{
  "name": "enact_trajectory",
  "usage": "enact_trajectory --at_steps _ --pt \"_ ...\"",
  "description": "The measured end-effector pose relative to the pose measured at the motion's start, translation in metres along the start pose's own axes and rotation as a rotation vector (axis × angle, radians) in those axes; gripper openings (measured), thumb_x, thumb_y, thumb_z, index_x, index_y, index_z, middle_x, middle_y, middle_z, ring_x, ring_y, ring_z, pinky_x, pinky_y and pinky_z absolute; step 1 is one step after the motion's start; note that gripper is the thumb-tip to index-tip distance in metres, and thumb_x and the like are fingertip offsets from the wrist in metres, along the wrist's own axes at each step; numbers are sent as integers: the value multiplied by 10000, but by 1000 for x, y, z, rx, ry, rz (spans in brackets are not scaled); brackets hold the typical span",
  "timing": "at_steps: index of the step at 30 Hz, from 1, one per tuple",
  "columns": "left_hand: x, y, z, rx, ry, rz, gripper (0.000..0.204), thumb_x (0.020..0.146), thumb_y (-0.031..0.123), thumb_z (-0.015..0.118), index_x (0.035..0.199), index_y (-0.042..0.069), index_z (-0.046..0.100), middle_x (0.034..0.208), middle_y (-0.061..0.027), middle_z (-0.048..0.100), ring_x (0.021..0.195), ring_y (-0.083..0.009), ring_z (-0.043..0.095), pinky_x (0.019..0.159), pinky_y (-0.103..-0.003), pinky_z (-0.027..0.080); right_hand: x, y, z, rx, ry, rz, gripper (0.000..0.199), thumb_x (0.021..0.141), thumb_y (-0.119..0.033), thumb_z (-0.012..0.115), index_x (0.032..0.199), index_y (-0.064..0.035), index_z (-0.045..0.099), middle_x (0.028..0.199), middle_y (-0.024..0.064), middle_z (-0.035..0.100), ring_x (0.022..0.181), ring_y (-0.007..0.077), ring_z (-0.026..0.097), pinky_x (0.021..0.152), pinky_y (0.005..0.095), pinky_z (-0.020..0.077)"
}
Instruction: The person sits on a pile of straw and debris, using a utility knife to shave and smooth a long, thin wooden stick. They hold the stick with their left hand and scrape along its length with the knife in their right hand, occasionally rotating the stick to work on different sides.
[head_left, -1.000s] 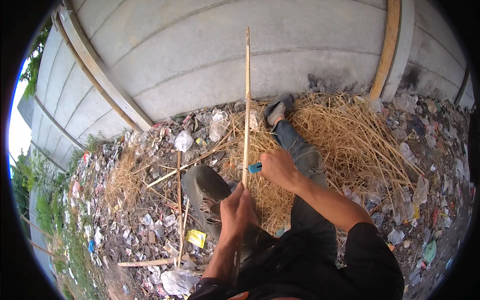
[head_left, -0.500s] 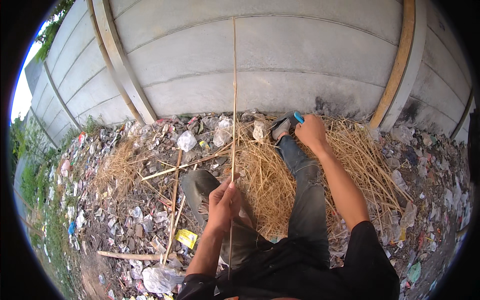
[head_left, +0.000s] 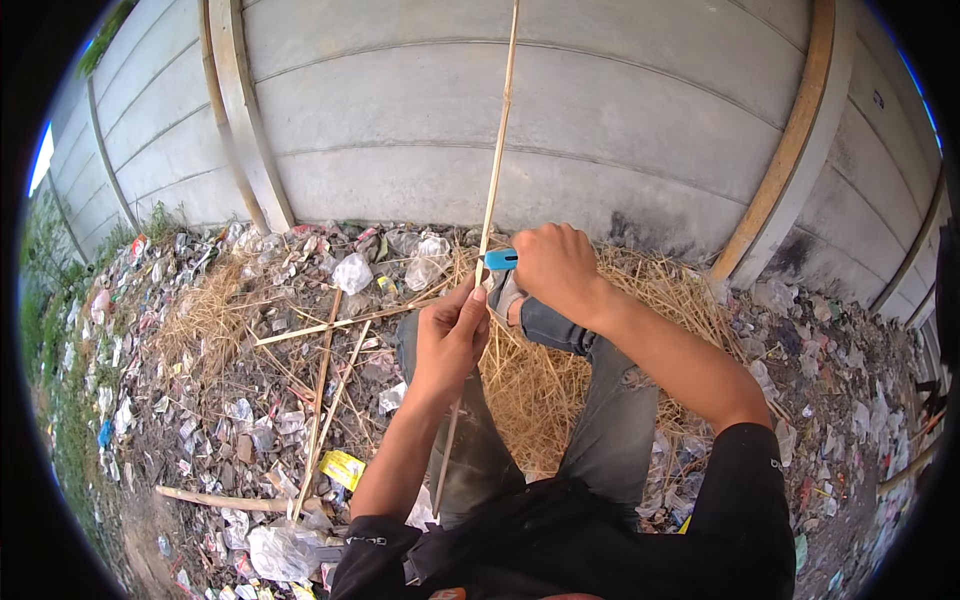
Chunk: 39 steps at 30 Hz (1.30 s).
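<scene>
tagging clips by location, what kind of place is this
Most likely an outdoor waste patch beside a boundary wall. A grey concrete panel wall rises behind, plastic litter covers the dirt, and dry straw lies under the seated person, who holds a thin bamboo strip.

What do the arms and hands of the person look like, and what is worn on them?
Both forearms are bare, with no gloves, watch or rings visible on the left hand or right hand. Short black sleeves cover the upper arms, the left one with a small pale marking.
</scene>
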<state>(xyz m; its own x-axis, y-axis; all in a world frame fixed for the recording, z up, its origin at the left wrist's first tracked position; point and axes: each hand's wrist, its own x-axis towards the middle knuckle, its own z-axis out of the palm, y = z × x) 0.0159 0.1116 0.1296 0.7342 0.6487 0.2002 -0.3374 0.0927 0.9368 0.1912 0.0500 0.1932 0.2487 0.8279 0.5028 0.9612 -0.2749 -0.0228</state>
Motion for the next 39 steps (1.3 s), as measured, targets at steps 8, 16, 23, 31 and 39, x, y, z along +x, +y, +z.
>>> enact_trajectory --at_steps 8,16,23,31,39 --pt "18 -29 8 -46 -63 -104 225 1094 220 551 1183 19 599 623 67 414 469 -32 341 425 -229 251 123 126 14 -200 158 223 104 796 -37 651 773 36 721 771 256 703 730 437 718 647 522 569" --pt "92 -57 25 -252 -122 -263 192 1106 216 513 1206 79 603 655 90 313 475 -32 281 416 -223 210 169 214 97 -209 208 268 172 856 -118 606 816 -23 744 777 204 727 736 400 727 687 497 588" --pt "129 -91 7 -510 -89 -602 387 1098 262 513 1445 93 499 645 72 324 448 -37 286 381 -206 225 154 226 197 440 191 503 100 764 -87 691 693 -24 660 640 185 667 609 371 665 589 477 520" --pt "139 -109 -5 -580 -10 -792 410 1095 259 514 1469 93 486 636 45 330 418 -57 273 351 -219 230 124 202 275 1253 157 609 352 852 -24 597 576 -79 386 484 35 417 438 142 412 443 374 298" --pt "101 -118 -4 -147 15 -635 384 1087 175 515 1452 56 532 616 40 339 407 -58 323 336 -231 258 83 211 284 901 -22 418 199 822 -18 616 634 -58 564 515 94 545 431 185 497 421 387 370"
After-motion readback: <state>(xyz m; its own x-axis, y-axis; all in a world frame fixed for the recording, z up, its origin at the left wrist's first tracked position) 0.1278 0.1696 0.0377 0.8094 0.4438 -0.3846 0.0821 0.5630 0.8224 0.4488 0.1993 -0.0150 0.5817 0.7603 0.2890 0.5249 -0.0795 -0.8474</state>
